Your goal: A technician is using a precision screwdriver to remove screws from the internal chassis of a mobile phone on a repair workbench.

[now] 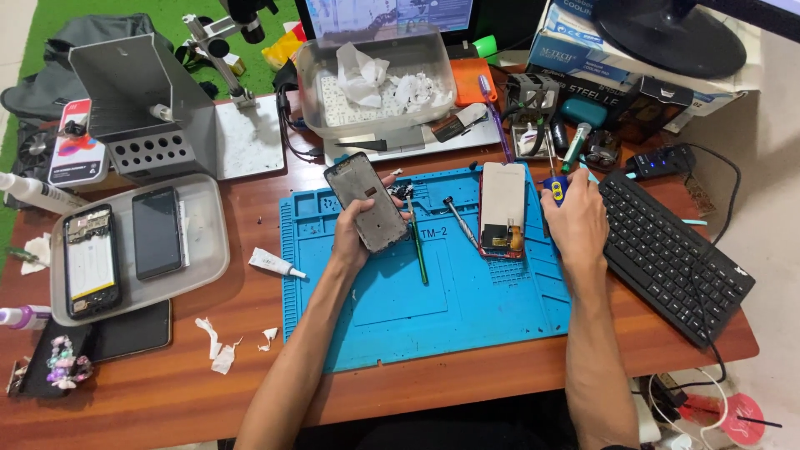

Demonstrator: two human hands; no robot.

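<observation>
Over the upper left part of the blue repair mat (433, 308), the left hand (354, 237) is closed around a dark phone frame (367, 202), fingers wrapped along its edges, holding it tilted just above the mat. On the mat's right side lies an opened phone (502, 208) with a pale back and red rim, flat on the surface. The right hand (575, 221) rests at the mat's right edge, just beside that phone, fingers curled around a screwdriver with a blue and yellow handle (556, 190). Between the two hands, a green-handled tool (418, 250) and a small metal screwdriver (460, 221) lie on the mat. Off the mat's left edge sit a small white tube (277, 264) and, farther left, a grey tray (208, 242) holding two phones. A black keyboard (675, 254) lies to the right of the mat, angled on the wooden desk (167, 392). Behind the mat stands a clear plastic tub (375, 79) with crumpled white tissue.
</observation>
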